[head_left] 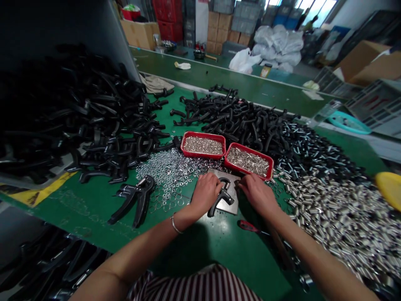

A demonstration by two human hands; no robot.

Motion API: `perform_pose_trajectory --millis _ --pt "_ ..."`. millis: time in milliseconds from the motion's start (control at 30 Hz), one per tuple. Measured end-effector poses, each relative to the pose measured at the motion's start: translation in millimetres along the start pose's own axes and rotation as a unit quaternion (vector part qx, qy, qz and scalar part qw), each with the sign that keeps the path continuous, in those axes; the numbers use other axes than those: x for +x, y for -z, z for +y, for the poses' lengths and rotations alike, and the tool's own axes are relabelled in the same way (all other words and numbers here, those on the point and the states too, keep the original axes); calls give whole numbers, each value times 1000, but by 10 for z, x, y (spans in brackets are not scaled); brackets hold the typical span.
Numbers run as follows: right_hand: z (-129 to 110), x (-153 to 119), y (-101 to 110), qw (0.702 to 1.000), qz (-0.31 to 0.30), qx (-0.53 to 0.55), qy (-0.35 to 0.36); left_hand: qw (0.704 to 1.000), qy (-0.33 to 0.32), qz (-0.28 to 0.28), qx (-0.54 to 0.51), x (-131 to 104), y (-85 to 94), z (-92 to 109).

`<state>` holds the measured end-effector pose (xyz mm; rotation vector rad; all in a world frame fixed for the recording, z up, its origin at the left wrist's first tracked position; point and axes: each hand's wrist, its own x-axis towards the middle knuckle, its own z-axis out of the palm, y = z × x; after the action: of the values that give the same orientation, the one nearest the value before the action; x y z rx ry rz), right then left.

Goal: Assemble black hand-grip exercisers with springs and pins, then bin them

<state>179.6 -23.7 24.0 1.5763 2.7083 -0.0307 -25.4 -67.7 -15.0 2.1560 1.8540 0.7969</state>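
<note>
My left hand [205,190] is closed on a black hand-grip exerciser part [222,197], with a small metal spring at its top. It rests on a square metal plate [231,205]. At the plate's right edge, my right hand [255,190] has its fingers pinched together by a small dark piece, too hidden to name. Right behind the hands stand two red trays, one of small metal bits [203,145] and one of metal pins [247,162]. A joined pair of black grip handles with a spring [138,198] lies to the left.
Piles of black handles [244,121] lie behind and to the left, with loose metal rings [171,169] near them. Metal springs [338,225] and bolts [316,150] heap up at right. A red-handled screwdriver [248,226] lies by my right forearm, above a partly hidden brown handle.
</note>
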Motion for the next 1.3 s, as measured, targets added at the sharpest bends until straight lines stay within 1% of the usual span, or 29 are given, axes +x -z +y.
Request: perform_pose_trajectory --millis 67,133,200,233,300,400,467,500,567,600,667,700,800,833,867,900,967,1000,1033,1067,1133,1233,1300 --pt "115 -195 -57 998 -8 -42 -45 999 -30 -4 13 0 -24 0" --pt "224 -351 -131 995 -46 -53 -72 999 -49 -2 15 -3 -50 -5" --pt "321 -446 -201 992 -83 -12 -92 998 -52 7 22 -9 -71 -12" --pt "359 -475 -227 991 -85 21 -100 998 -57 11 33 -13 -77 -18" --pt "397 -512 -246 988 -56 102 -106 993 -93 10 67 -16 -83 -32" --pt "340 -545 -185 967 -4 239 -89 979 -172 -10 106 -3 -73 -56" --pt "254 -547 -107 952 21 299 -64 972 -203 -29 116 24 -55 -68" --pt "213 -539 -67 949 36 309 -49 970 -211 -38 117 41 -43 -72" --pt "156 -505 2 953 54 297 -16 970 -210 -45 110 73 -15 -79" --pt "146 -484 29 957 50 285 -3 973 -203 -44 104 85 -1 -81" --pt "153 -443 68 963 24 268 18 976 -194 -40 94 94 18 -86" --pt "165 -427 82 963 15 268 23 975 -199 -42 92 93 21 -88" --pt "199 -403 97 958 32 283 21 962 -250 -68 87 80 4 -83" --pt "208 -400 92 959 38 281 18 961 -256 -74 77 79 -6 -78" --pt "218 -399 83 960 35 276 12 965 -244 -75 60 81 -15 -72" --pt "229 -400 70 963 22 267 5 974 -212 -69 34 85 -21 -64" --pt "253 -405 43 967 -19 252 -11 991 -120 -43 -29 97 -19 -45" --pt "265 -412 32 967 -35 251 -18 995 -81 -32 -57 101 -12 -35" --pt "273 -420 24 966 -45 255 -21 995 -57 -26 -78 102 -1 -26" --pt "276 -430 18 963 -49 264 -23 995 -47 -26 -90 100 11 -20" --pt "268 -449 13 954 -53 293 -34 994 -47 -29 -91 89 34 -22" --pt "237 -468 8 937 -65 336 -68 998 -46 -21 -48 65 57 -61" --pt "229 -474 -6 930 -73 351 -83 998 -62 -25 -6 51 64 -89"
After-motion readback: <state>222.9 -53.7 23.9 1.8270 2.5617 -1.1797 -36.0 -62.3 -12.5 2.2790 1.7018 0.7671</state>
